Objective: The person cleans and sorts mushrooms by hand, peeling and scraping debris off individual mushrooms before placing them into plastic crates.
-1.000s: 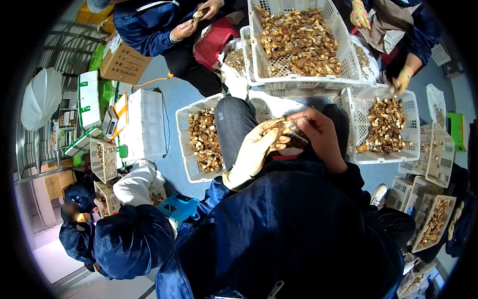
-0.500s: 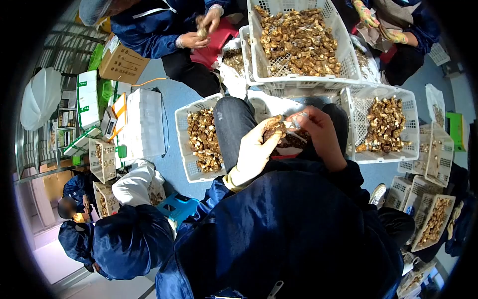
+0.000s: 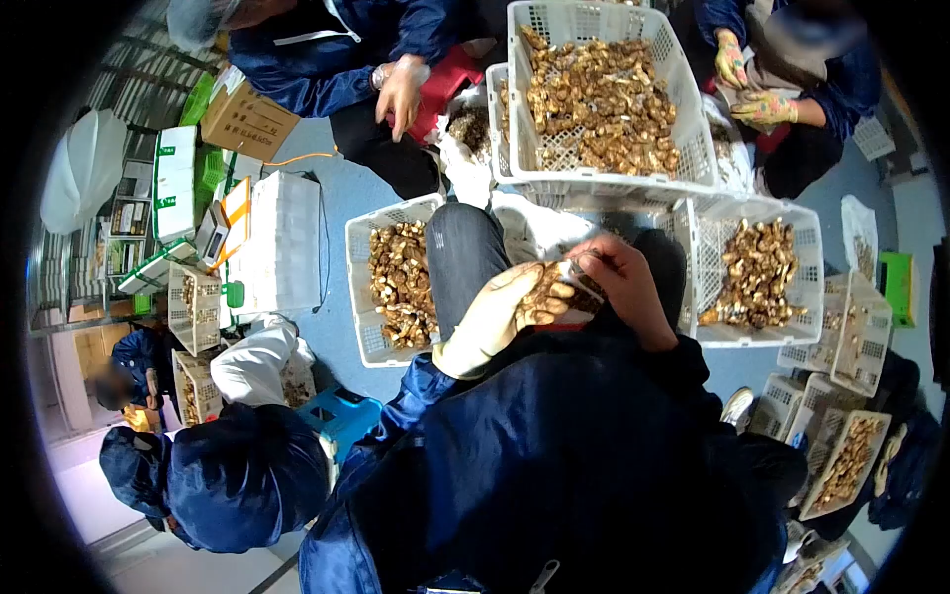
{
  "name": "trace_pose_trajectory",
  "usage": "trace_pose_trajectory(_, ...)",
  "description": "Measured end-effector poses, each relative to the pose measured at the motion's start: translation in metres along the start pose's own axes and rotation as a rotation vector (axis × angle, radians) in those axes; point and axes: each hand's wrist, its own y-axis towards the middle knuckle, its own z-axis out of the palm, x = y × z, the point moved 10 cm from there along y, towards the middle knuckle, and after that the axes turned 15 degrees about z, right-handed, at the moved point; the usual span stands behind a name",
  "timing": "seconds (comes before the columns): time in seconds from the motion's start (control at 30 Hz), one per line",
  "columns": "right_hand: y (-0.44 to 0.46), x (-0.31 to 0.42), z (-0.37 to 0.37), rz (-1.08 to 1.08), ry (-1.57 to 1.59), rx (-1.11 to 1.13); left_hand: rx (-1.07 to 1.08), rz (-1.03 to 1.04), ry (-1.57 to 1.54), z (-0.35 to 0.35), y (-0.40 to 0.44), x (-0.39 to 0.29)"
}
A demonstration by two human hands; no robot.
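In the pale glove, my left hand (image 3: 492,315) is closed around a brown, soil-stained mushroom (image 3: 543,289) above my lap. My right hand (image 3: 625,287), bare, meets it from the right with fingers pinched at the mushroom's pale end. Whatever lies between those fingertips is too small and blurred to name. Beneath both hands is a container with dark scraps and a red edge, mostly covered. To my left stands a white crate (image 3: 358,322) of mushrooms (image 3: 400,272); to my right, another white crate (image 3: 813,297) holds more mushrooms (image 3: 757,272).
Ahead, a large stacked crate (image 3: 614,184) holds many mushrooms. Two people sit across, one with a bare-looking hand (image 3: 401,94), one in patterned gloves (image 3: 762,107). A blue stool (image 3: 341,416) and a person in dark blue (image 3: 242,475) are at left. White boxes (image 3: 282,243) stand beyond.
My hands have come lower, and the mushroom is turned further into my left glove. Across from me, the left person's hand now hangs down without the mushroom seen before. The view has shifted slightly.
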Motion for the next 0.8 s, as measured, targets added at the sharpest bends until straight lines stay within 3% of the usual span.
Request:
trace_pose_trajectory(0.07, 0.012, -0.02, -0.001, 0.103, 0.153, 0.048, 0.082, -0.039, -0.337, -0.006, 0.002, -0.002)
trace_pose_trajectory(0.13, 0.017, -0.024, -0.002, 0.092, -0.167, 0.014, 0.101, 0.04, -0.658, -0.03, 0.007, -0.019)
trace_pose_trajectory(0.17, 0.021, -0.027, -0.002, 0.088, -0.326, -0.008, -0.039, 0.186, -0.607, -0.05, 0.003, -0.043)
trace_pose_trajectory(0.2, 0.018, -0.008, -0.003, -0.328, -0.615, -0.214, -0.173, 0.366, -0.605, -0.073, -0.002, -0.066)
trace_pose_trajectory(0.23, 0.025, -0.013, -0.007, -0.237, -0.542, -0.17, -0.223, 0.49, -0.617, -0.1, -0.007, -0.086)
trace_pose_trajectory(0.27, 0.032, -0.017, -0.011, -0.147, -0.472, -0.126, -0.406, 0.643, -0.706, -0.145, -0.018, -0.093)
trace_pose_trajectory(0.37, 0.054, 0.0, -0.029, 0.007, -0.442, -0.115, -0.491, 0.639, -1.121, -0.205, -0.034, -0.102)
trace_pose_trajectory(0.43, 0.076, 0.012, -0.058, 0.059, -0.521, -0.193, -0.543, 0.706, -1.045, -0.245, -0.046, -0.101)
trace_pose_trajectory(0.53, 0.122, 0.023, -0.113, 0.169, -0.739, -0.318, -0.541, 0.727, -0.963, -0.256, -0.049, -0.097)
trace_pose_trajectory(0.57, 0.14, 0.024, -0.131, 0.208, -0.808, -0.351, -0.454, 0.732, -0.943, -0.243, -0.046, -0.103)
trace_pose_trajectory(0.63, 0.179, 0.014, -0.17, 0.094, -0.843, -0.445, -0.514, 0.754, -0.893, -0.251, -0.048, -0.095)
trace_pose_trajectory(0.73, 0.235, -0.014, -0.2, 0.174, -1.068, -0.456, -0.482, 0.758, -0.85, -0.245, -0.043, -0.096)
trace_pose_trajectory(0.8, 0.262, -0.036, -0.196, 0.105, -1.11, -0.369, -0.478, 0.736, -0.934, -0.247, -0.039, -0.095)
